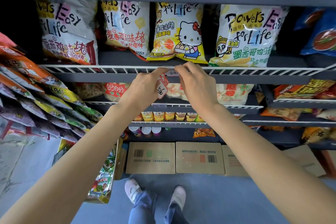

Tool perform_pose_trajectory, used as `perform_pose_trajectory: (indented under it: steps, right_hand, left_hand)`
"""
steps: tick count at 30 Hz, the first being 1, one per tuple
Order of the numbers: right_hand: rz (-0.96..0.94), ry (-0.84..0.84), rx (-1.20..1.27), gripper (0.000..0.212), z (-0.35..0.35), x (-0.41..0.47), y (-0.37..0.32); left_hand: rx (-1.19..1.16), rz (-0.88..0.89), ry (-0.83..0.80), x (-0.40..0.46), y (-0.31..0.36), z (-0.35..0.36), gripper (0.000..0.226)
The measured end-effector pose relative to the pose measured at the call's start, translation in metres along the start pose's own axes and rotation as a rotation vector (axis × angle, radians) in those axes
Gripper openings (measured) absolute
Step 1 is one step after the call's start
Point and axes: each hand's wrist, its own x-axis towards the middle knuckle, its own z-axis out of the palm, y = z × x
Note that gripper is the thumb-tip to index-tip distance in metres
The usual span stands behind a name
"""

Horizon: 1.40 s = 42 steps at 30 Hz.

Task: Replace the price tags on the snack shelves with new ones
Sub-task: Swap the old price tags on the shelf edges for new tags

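- Red-bordered white price tags (162, 87) at frame centre, just below the white wire rail (109, 70) of the chip shelf; long axis tilted, running from upper right to lower left; handwritten faces turned toward the camera.
- Clamped in the left hand (145, 85): fingers curled shut around the tags' left edge, thumb stretched up to the rail, forearm rising from the lower left corner.
- Right hand (195, 82) just right of the tags, knuckles toward the camera, fingertips (179, 68) pinched at a clear tag holder (171, 72) on the rail; whether closed on anything cannot be told. Forearm rising from the lower right corner.
- On the shelf behind the rail: a row of upright chip bags, among them a yellow bag with a white cartoon cat (177, 32) directly above the hands, and a blue bag (320, 31) at the far right.
- Lower shelves: more snack packets, and a row of small cups (169, 116) below the wrists.
- Cardboard boxes (175, 157) on the floor at the base of the shelving.
- Hanging snack packs (41, 96) slanting along the left edge.
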Motion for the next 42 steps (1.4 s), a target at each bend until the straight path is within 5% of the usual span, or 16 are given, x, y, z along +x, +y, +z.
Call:
perform_pose_trajectory:
  steps: [14,27,34,42]
  right_hand:
    - [-0.019,-0.057,-0.005,0.044,0.000,-0.008,0.001]
    - [0.012,-0.160,-0.045,0.056,-0.011,-0.010,-0.005]
    - [0.113,-0.213,-0.009,0.042,-0.015,-0.008,-0.012]
    - [0.175,-0.314,0.020,0.046,-0.024,-0.005,-0.020]
  left_hand:
    - [0.069,0.026,0.018,-0.008,0.005,0.002,0.061]
    - [-0.095,-0.073,0.016,-0.008,0.009,0.002,0.054]
    - [-0.248,-0.114,-0.016,-0.005,0.004,0.000,0.047]
    - [-0.497,-0.164,0.122,-0.011,-0.005,-0.004,0.038]
